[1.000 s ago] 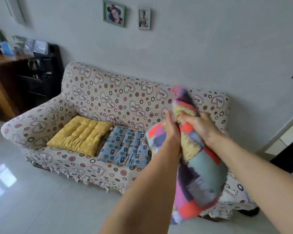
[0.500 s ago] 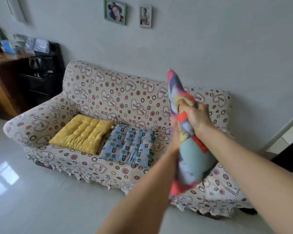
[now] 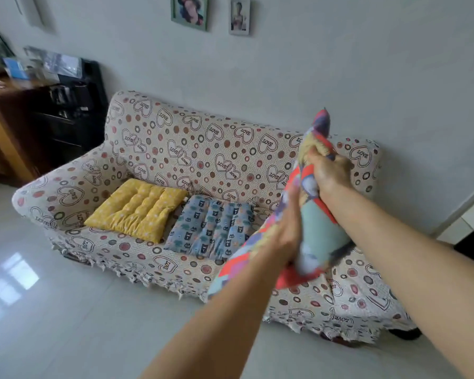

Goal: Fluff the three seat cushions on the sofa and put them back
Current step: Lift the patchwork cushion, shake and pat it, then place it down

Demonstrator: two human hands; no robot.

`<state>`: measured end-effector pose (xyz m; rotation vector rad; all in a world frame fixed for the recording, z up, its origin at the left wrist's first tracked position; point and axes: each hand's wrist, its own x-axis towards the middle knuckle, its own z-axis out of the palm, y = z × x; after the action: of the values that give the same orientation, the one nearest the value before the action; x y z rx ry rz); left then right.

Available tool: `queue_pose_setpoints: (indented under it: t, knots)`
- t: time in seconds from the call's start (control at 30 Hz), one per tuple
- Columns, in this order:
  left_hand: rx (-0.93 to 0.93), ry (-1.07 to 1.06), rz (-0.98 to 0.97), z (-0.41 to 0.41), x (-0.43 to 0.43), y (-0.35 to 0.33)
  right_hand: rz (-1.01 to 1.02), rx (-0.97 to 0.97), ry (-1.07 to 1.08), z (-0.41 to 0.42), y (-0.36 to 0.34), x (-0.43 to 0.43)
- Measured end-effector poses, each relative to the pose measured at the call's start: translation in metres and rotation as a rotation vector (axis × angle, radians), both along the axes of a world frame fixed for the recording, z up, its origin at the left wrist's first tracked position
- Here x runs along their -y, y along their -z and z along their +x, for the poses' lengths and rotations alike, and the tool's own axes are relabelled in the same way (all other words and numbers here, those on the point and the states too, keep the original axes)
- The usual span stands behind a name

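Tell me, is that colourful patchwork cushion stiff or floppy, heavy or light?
Probably floppy: the patchwork cushion bunches where the right hand grips its top edge. Likely light: that one grip holds it in the air, the left hand only flat against it. Soft, so hardly fragile.

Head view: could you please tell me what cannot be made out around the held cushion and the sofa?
In the head view:
Left hand: motion-blurred against the patchwork cushion, so its grip cannot be told.
Sofa: right seat partly hidden by the cushion.
Green-framed picture: top cut off by the upper edge.
Wooden cabinet: cut off by the left edge.
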<state>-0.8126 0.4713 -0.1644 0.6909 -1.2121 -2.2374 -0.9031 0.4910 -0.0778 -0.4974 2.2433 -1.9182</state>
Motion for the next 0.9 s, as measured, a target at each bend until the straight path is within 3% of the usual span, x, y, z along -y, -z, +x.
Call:
queue_pose_setpoints:
  t: [0.07, 0.2, 0.4, 0.43, 0.47, 0.53, 0.57, 0.63, 0.7, 0.9]
  knots:
    - [-0.066, 0.157, -0.094, -0.001, -0.021, 0.001, 0.006, -0.002, -0.048, 0.007, -0.007, 0.002]
    - [0.088, -0.129, -0.309, 0.053, 0.033, 0.015, -0.049, 0.045, -0.119, -0.007, -0.02, -0.028]
    - [0.296, -0.792, -0.047, 0.087, 0.106, 0.022, -0.085, 0.036, -0.157, 0.003, -0.026, -0.021]
    - [0.326, -0.794, -0.029, 0.082, 0.092, 0.019, -0.128, 0.058, -0.156, 0.009, -0.028, -0.013]
    - [0.297, -0.641, -0.012, 0.07, 0.07, 0.017, -0.175, 0.071, -0.163, 0.017, -0.028, -0.003]
    - [0.169, -0.073, 0.117, 0.04, 0.01, 0.016, -0.214, 0.092, -0.193, 0.032, -0.027, 0.011]
    - [0.11, 0.09, 0.095, 0.031, -0.006, 0.016, -0.205, 0.108, -0.221, 0.036, -0.026, 0.014]
    - [0.053, 0.127, -0.13, 0.031, -0.001, 0.029, -0.17, 0.118, -0.226, 0.03, -0.025, 0.008]
    - [0.203, -0.088, -0.324, 0.061, 0.033, 0.037, -0.118, 0.087, -0.221, 0.017, -0.029, -0.01]
    - [0.643, -0.83, -0.02, 0.125, 0.127, 0.063, -0.148, 0.115, -0.226, 0.004, -0.026, -0.03]
